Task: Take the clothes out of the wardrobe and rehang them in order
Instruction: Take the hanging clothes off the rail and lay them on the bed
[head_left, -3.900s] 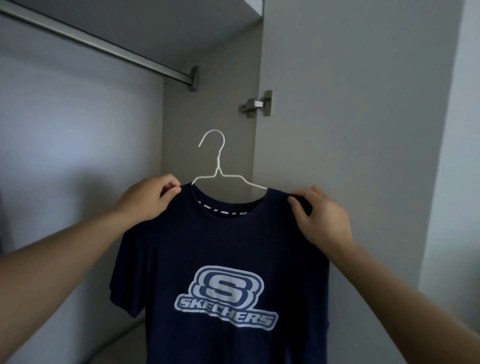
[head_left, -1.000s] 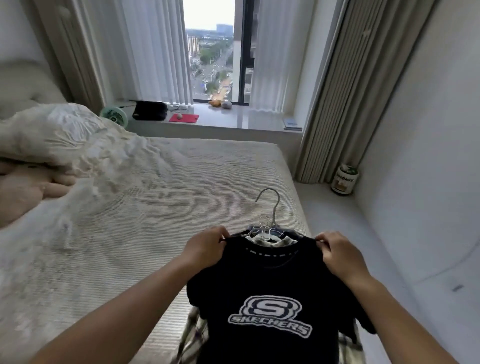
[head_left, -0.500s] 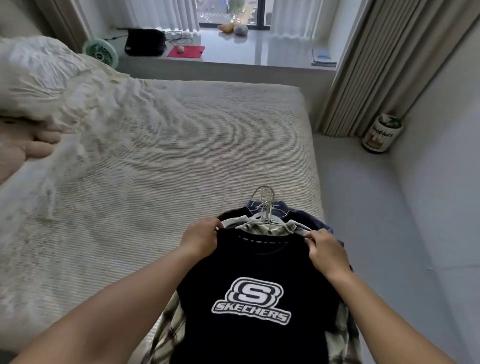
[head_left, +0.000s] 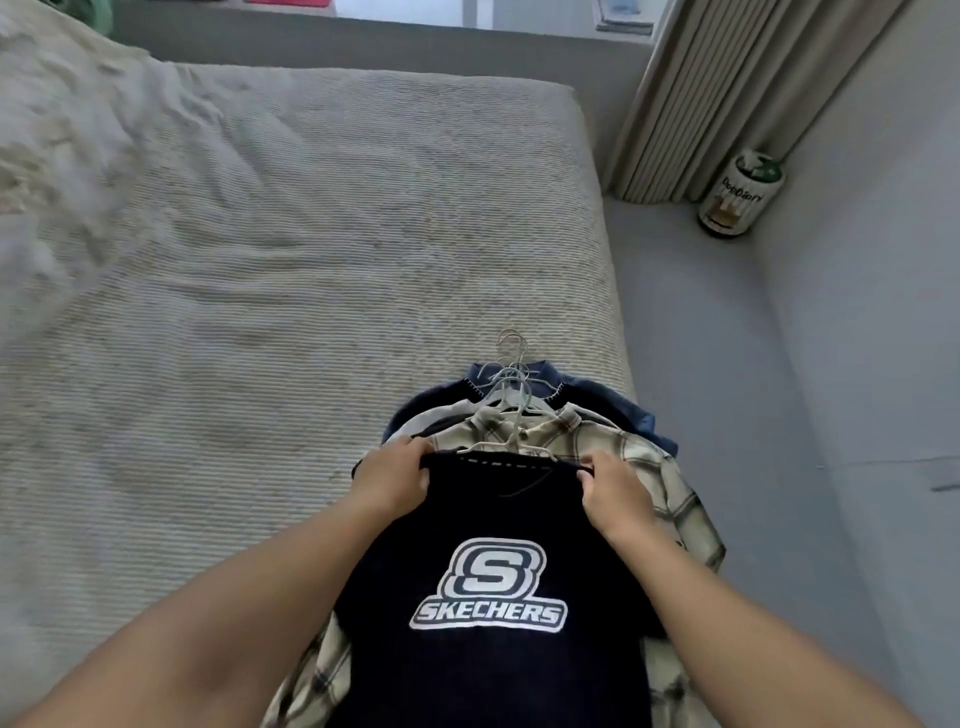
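Over the beige ribbed bed (head_left: 311, 249), left hand (head_left: 392, 475) and right hand (head_left: 615, 493) each close a pinching grip on a shoulder of the navy logo T-shirt (head_left: 493, 597) stretched between them.

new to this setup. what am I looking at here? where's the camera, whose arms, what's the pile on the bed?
No robot here: a person works with two bare hands, and the single wide-angle camera sits on their head, looking forward and down. That is why both forearms come in from the bottom edge.

The left hand and right hand each pinch a shoulder of a navy Skechers T-shirt, which is on a white wire hanger.

Under it, at the near right corner of the bed, lies a pile of clothes on hangers: a cream plaid shirt directly beneath, then a white garment and dark blue garments, hooks bunched together.

Whether the T-shirt already rests on the pile cannot be told. A can stands on the floor by the curtain.
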